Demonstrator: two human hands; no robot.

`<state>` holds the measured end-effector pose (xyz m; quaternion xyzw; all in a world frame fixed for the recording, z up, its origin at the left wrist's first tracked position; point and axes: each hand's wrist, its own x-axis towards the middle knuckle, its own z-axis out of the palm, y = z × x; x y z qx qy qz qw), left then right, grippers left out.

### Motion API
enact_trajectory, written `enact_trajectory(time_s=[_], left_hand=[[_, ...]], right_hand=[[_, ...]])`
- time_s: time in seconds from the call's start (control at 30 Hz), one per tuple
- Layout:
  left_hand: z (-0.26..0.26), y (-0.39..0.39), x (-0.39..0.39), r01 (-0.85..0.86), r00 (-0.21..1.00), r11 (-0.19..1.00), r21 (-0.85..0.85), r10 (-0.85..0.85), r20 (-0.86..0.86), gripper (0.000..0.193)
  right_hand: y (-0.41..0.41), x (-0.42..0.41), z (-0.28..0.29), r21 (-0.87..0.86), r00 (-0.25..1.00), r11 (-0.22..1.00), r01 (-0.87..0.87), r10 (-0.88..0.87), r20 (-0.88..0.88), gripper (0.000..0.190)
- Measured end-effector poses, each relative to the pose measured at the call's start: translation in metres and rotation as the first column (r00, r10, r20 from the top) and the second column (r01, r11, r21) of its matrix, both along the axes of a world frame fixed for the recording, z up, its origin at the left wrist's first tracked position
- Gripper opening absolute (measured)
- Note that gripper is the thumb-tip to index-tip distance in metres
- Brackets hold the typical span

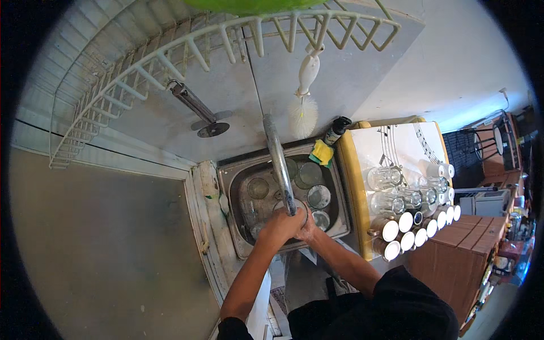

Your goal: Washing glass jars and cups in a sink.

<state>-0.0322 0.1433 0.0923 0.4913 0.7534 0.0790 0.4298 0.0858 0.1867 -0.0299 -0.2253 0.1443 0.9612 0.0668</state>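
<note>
My left hand (279, 226) and my right hand (307, 227) are together over the stainless steel sink (233, 238). Between them they grip a round glass vessel (302, 205) with a pale rim, mostly hidden by my fingers and the faucet. The long metal faucet spout (277, 157) reaches down over it. In the basin sit several glasses, among them a glass jar (308, 175), an upturned glass (318, 196) and a glass (320, 220) close to my right hand. Another glass (258, 188) stands toward the left side of the basin.
Right of the sink, a table (357, 148) with a music-note cover bears glass mugs (384, 177) and several white-bottomed cups (390, 230). A yellow-green sponge (321, 153) and dark bottle (337, 131) stand at the sink corner. A bottle brush (303, 114) hangs from a wire rack (187, 46).
</note>
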Motion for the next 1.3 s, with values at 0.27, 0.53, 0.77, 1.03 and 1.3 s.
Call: enact_trajectory(time_s=[0.27,0.53,0.77,1.03,1.3], left_hand=[[0.016,0.016,0.011,-0.283,0.955,0.951,-0.125,0.291,0.054,0.025],[-0.047,-0.001,-0.012,0.159,0.985,0.986,-0.041,-0.161,-0.053,0.034],[0.061,0.005,-0.014,-0.213,0.963,0.970,-0.116,0.229,0.143,0.050],[0.046,0.016,-0.013,-0.349,0.904,0.906,-0.239,0.393,0.169,0.052],[0.052,0.015,-0.011,-0.244,0.944,0.943,-0.225,0.284,0.166,0.054]], right_hand=[[0.003,-0.005,-0.001,0.051,0.966,0.998,-0.022,0.009,0.258,0.057],[-0.003,-0.016,-0.012,0.014,0.999,0.999,-0.033,0.033,0.019,0.059],[0.007,-0.012,0.016,0.040,0.997,0.999,-0.025,0.022,0.071,0.052],[0.003,-0.023,0.018,0.235,0.983,0.972,-0.005,-0.038,0.180,0.047],[0.003,-0.019,0.027,0.118,0.989,0.991,-0.054,0.037,0.142,0.048]])
